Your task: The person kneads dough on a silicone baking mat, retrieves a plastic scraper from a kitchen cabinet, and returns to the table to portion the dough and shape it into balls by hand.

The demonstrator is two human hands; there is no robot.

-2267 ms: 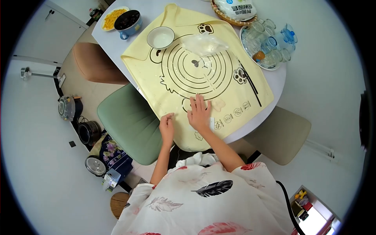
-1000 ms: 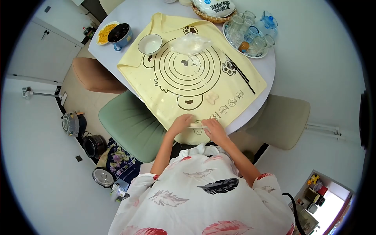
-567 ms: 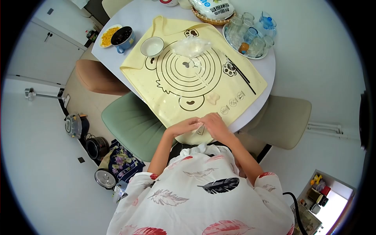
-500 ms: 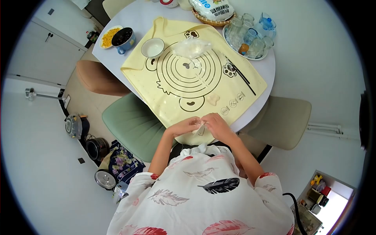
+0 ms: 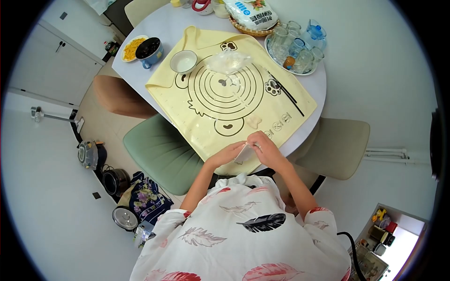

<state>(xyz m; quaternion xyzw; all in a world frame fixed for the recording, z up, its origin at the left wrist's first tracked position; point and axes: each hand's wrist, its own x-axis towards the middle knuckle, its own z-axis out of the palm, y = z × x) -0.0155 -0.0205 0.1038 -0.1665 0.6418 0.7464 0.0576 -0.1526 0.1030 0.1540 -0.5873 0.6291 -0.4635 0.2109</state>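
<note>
Over the near edge of the yellow bear-print mat (image 5: 206,136), my left hand (image 5: 228,153) and my right hand (image 5: 264,147) pinch a thin white flat piece (image 5: 243,153) between them. It hangs tilted below the fingertips; its material is hard to tell. Just beyond my right hand, a small pale lump like dough (image 5: 254,122) lies on the mat. Farther up are a clear plastic bag with white contents (image 5: 228,62) and a white bowl (image 5: 183,62). A pair of dark chopsticks (image 5: 287,94) rests at the mat's right side.
A plate of yellow strips (image 5: 127,52) and a blue cup of dark contents (image 5: 152,58) stand at the table's left. A tray of glasses (image 5: 307,74) and a basket (image 5: 251,32) bearing a printed bag sit at the back right. Chairs (image 5: 161,154) surround the white table (image 5: 171,23).
My right hand has shifted slightly right and up, and the left a little right. More of the white piece now shows between them. The view has moved slightly.
</note>
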